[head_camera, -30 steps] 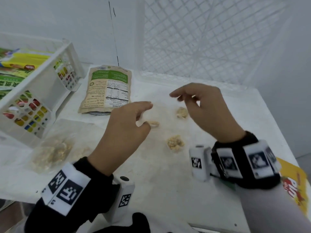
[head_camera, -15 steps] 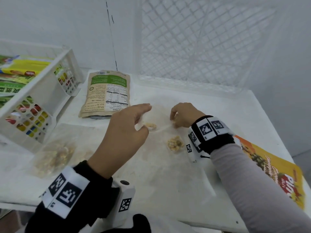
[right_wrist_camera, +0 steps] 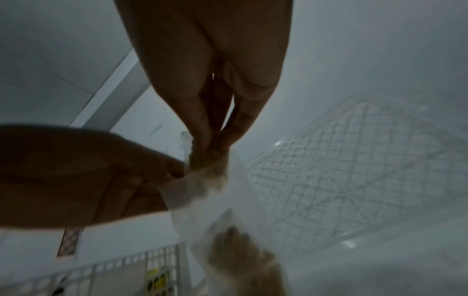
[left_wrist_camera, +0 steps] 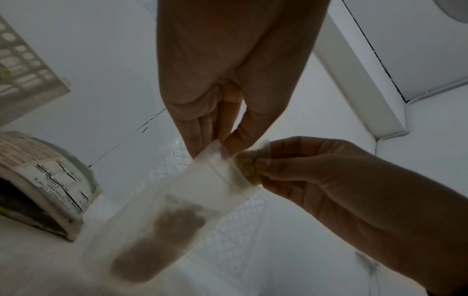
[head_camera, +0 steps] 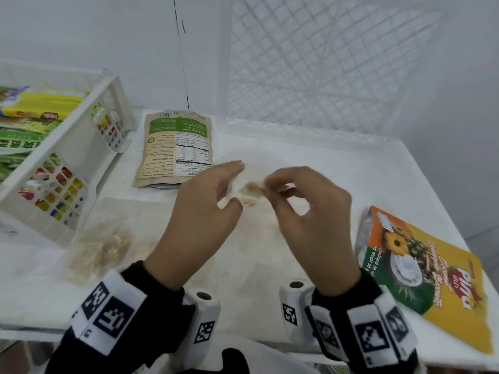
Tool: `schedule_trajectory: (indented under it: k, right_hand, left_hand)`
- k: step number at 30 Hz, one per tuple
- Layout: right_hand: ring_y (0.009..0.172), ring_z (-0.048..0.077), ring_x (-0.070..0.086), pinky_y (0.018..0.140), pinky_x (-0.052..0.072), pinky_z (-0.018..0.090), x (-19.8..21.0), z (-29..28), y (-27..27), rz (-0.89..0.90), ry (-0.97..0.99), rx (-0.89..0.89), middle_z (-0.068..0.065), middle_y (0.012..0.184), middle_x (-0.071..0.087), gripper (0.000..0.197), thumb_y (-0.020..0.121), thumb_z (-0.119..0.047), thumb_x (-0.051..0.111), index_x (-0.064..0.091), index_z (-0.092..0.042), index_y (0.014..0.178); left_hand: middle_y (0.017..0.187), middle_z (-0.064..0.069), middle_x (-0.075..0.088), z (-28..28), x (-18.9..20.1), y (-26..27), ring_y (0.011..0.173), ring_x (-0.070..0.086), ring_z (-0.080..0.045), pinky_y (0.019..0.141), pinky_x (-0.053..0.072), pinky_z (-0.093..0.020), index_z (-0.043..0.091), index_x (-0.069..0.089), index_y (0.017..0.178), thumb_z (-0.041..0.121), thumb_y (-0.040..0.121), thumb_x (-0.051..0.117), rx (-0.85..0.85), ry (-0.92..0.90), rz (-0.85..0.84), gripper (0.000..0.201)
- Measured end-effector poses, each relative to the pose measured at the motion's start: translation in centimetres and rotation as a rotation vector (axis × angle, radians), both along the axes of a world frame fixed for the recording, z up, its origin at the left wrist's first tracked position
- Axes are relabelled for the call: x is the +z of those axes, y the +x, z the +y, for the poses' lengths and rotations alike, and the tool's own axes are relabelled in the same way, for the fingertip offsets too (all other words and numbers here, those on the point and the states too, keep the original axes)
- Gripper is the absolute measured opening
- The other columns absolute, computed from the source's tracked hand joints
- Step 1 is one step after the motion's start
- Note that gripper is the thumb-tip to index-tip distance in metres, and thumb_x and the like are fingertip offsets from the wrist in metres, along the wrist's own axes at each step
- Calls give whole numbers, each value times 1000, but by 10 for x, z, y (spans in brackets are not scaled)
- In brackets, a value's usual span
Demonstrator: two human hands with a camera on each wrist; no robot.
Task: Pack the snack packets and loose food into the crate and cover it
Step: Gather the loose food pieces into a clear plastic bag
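Over the middle of the tabletop (head_camera: 337, 168), the left hand (head_camera: 199, 211) pinches one lip of a small clear bag (left_wrist_camera: 177, 204) between thumb and fingers, holding its mouth apart, while the right hand (head_camera: 310, 211) is clamped on a crumbly piece of loose food (left_wrist_camera: 249, 168) right at that opening. One dark lump already sits at the bag's bottom. The white crate (head_camera: 67, 163), part-filled with packets, stands to the left; its lattice cover (head_camera: 310, 63) leans against the wall behind. I judge the piece could crumble under the pinch, or catch on the limp lip and drop outside. Any pieces left on the tabletop hide beneath the hands, and the bag itself nearly vanishes in the head view.
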State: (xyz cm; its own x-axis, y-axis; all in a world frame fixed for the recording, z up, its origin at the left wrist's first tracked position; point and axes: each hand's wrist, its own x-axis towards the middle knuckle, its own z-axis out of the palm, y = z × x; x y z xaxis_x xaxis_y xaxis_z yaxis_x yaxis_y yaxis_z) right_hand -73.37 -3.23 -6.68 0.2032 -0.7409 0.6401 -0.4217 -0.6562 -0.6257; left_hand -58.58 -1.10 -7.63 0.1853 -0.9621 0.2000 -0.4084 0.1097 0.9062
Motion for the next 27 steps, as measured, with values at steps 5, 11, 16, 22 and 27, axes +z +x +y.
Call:
schedule_trajectory:
  k: [5, 11, 16, 22, 27]
  right_hand:
    - [86, 26, 68, 74, 54, 32, -10, 8, 15, 283, -93, -38, 6, 84, 74, 22, 68, 14, 67, 75, -3, 78]
    - [96, 20, 68, 87, 52, 27, -5, 19, 22, 189, 16, -6, 9, 98, 73, 36, 69, 12, 49, 76, -5, 85]
    - [103, 21, 62, 88, 46, 25, -17, -4, 3, 209, 130, -255, 9, 105, 67, 39, 76, 14, 46, 73, -6, 96]
    - [130, 37, 37, 104, 33, 38, -54, -27, -14, 903, 802, -169, 17, 141, 35, 50, 92, -9, 43, 40, -21, 141]
    - [107, 32, 50, 91, 43, 33, -62, -30, -5, 980, 712, -216, 9, 113, 50, 32, 90, -15, 49, 57, -19, 120]
  left_hand:
    - [126, 6, 59, 9, 3, -3, 114, 57, -3, 98, 44, -16, 13, 57, 127, -10, 78, 56, -64, -37, -1, 54]
    - [130, 0, 57, 12, 1, 11, 119, 54, -9, 102, 42, -23, 10, 55, 129, -10, 79, 56, -103, -20, -63, 54]
    - [124, 6, 58, 11, -2, 30, 115, 54, 0, 93, 38, -2, 15, 56, 128, -11, 79, 53, -92, 34, 21, 55]
    - [128, 7, 55, 18, -3, 42, 118, 52, 1, 95, 38, -5, 13, 54, 130, -13, 80, 51, -152, 46, 20, 56]
    - [133, 8, 51, 24, -2, 52, 123, 48, 0, 99, 36, -9, 13, 51, 132, -17, 80, 51, -235, 60, -16, 60]
